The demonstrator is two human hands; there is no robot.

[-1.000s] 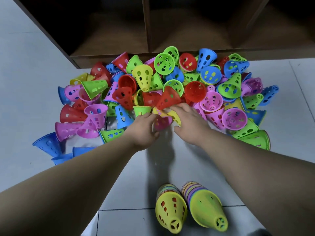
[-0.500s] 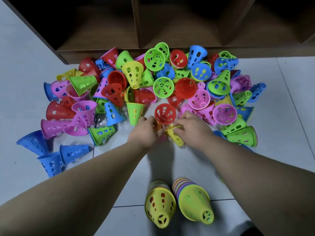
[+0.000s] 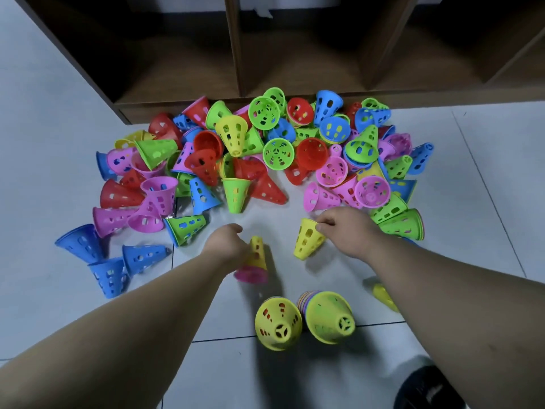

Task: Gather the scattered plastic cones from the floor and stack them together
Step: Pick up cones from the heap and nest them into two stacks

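A wide pile of perforated plastic cones (image 3: 265, 149) in red, blue, green, pink and yellow lies on the tiled floor below a shelf. My left hand (image 3: 228, 245) grips a small stack, a yellow cone over a pink one (image 3: 255, 262), held near the floor. My right hand (image 3: 348, 231) holds a single yellow cone (image 3: 308, 239) by its narrow end, wide rim pointing down-left. Two finished stacks with yellow tops, the left stack (image 3: 278, 323) and the right stack (image 3: 328, 317), stand close to me. Another yellow cone (image 3: 383, 295) peeks out under my right forearm.
A dark wooden shelf unit (image 3: 236, 54) with open compartments backs the pile. Several blue cones (image 3: 109, 261) lie apart at the left. A dark shoe (image 3: 430, 391) shows at the bottom right. Grey floor tiles (image 3: 486, 187) surround the pile.
Both hands have pulled back from the pile toward me and apart. The left one carries the yellow-and-pink stack, the right one a yellow cone. The red cone between them stayed behind.
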